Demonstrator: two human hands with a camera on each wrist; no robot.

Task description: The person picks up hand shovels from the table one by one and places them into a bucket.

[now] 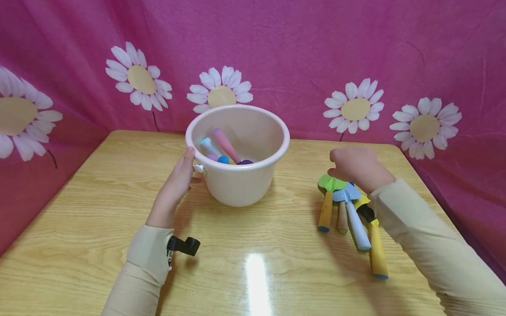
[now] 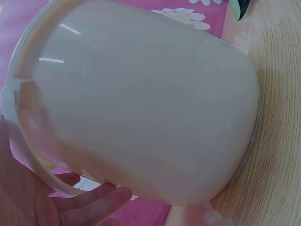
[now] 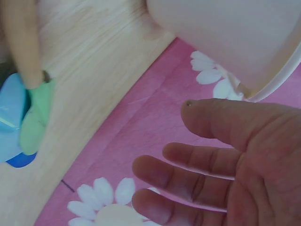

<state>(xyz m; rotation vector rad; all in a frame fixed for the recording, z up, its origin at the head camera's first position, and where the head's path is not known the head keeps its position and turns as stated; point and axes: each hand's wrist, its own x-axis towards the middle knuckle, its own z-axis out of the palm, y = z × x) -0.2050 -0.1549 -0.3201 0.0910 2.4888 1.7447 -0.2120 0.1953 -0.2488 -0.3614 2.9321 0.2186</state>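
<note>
A pale pink bucket (image 1: 239,186) stands on the table, with a pink handle (image 1: 226,145), a light blue one and several coloured pieces inside. My left hand (image 1: 174,188) holds its left rim, thumb at the top edge and fingers along the outside, as the left wrist view shows. To the right lies a cluster of small garden tools: a green-headed one (image 1: 331,182) with an orange handle, a light blue trowel (image 1: 357,226), and a long yellow handle (image 1: 378,254). My right hand (image 1: 361,166) hovers over their heads, its fingers loosely bent around nothing in the right wrist view.
The wooden table (image 1: 221,259) reaches back to a magenta cloth (image 1: 284,52) printed with white daisies, which hangs behind and along both sides. A black camera mount (image 1: 186,245) sticks out from my left wrist.
</note>
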